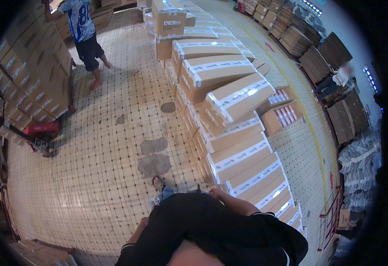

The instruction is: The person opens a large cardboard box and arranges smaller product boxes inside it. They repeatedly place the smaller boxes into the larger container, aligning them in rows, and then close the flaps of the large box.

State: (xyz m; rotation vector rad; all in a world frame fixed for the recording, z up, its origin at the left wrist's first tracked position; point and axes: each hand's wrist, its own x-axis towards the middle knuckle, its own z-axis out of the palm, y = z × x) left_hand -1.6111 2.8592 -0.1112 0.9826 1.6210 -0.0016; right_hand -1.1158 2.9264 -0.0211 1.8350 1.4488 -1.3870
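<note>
Right hand (214,193) is at the front of the body, beside the near end of the row of taped cartons (242,165); contact with a carton unclear. Left hand (143,223) is low by the black shirt (176,221), mostly hidden, nothing visible in it. Fingers: can't tell on either side, too little shows.

Cartons sit on the floor just to the person's right, long and side by side, white tape along the tops. My read on handling: long boxes swing at the ends, so square up first, both palms under or flat on opposite ends, keep the load against the body. Don't pull by the tape. Watch the tilted carton (238,99) on top of the row; it looks easy to knock off, so worth levelling before touching its neighbours.

Surface: pale tiled floor (114,177) with dark patches (154,165), possibly uneven; step around them. One sandalled foot (158,182) shows.

Room: warehouse. Red pallet jack (41,128) at left by a tall carton stack (29,71), co-worker (79,22) next to it. Past the row: open carton (270,122) with red-and-white packets, yellow floor line (320,153), flattened cardboard (347,117), plastic-wrapped bundles (358,170).
</note>
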